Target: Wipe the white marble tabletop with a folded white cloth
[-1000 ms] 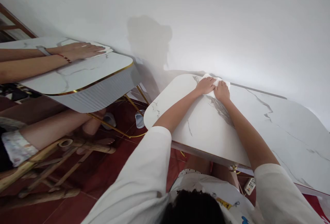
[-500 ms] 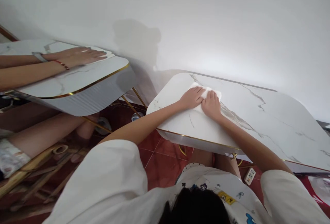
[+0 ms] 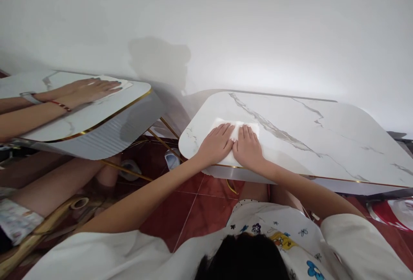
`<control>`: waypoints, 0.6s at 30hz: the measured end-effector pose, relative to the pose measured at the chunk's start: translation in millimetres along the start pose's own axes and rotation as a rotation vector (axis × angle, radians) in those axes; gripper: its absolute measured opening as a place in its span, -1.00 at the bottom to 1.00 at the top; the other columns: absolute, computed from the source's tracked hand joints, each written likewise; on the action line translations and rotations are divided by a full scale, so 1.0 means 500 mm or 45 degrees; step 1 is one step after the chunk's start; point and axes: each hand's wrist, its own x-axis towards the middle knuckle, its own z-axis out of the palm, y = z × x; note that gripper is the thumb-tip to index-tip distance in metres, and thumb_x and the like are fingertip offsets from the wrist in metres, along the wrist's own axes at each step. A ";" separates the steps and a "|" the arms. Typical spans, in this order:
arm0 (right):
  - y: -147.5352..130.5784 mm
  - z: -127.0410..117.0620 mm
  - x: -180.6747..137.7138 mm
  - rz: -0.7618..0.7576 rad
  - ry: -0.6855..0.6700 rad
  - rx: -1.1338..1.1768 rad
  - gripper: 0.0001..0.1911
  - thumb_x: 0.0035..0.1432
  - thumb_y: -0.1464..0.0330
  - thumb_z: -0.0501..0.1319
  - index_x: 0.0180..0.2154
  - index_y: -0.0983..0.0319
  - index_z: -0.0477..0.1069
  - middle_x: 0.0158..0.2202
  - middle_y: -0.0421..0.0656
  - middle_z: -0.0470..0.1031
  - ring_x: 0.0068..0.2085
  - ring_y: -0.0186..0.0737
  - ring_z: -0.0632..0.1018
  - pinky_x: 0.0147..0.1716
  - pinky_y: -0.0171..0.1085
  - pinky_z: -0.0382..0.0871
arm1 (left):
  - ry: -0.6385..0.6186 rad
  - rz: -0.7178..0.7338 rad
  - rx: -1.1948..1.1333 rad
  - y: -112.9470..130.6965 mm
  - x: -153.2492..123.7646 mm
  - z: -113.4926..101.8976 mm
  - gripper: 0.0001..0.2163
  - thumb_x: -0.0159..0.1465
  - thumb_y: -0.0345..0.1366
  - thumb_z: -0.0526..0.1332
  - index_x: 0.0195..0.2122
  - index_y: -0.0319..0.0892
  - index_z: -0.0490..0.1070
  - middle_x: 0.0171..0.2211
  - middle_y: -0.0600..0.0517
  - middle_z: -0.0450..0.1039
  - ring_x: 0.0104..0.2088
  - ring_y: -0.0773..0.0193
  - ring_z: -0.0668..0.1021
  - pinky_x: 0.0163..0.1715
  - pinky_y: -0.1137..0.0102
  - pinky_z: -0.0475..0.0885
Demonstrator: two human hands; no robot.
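Note:
A folded white wipe [image 3: 237, 126], cloth or paper I cannot tell, lies on the white marble-patterned tabletop [image 3: 290, 118]. On its left part my left hand [image 3: 217, 143] rests palm down, fingers stretched out. My right hand [image 3: 248, 146] lies flat on the right part, its fingers pointing toward the wall. The thumbs meet near the middle of the wipe. Both hands are close to the gold-trimmed front edge, and much of the wipe is hidden under them.
At the left, another person's hands [image 3: 93, 88] lie on a white wipe on a second marble-patterned table [image 3: 41, 130]. A wall [image 3: 245, 26] stands behind both tables. Below are a red tiled floor [image 3: 183, 211], a wooden chair frame [image 3: 32, 245] and a pale slipper [image 3: 172, 158].
Both my hands have slid the wipe toward me and to the left, from mid-table to near the front edge. My view has shifted slightly. The other person's hands remain on their wipe.

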 end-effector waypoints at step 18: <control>0.098 -0.047 -0.068 -0.097 -0.031 0.024 -0.39 0.29 0.31 -0.05 0.32 0.37 0.13 0.36 0.06 0.11 0.37 0.00 0.15 0.31 0.03 0.06 | -0.030 -0.110 0.046 0.128 -0.017 0.014 -0.48 0.34 -0.21 -0.10 0.32 -0.18 0.15 0.32 -0.10 0.20 0.32 0.04 0.25 0.29 0.11 0.18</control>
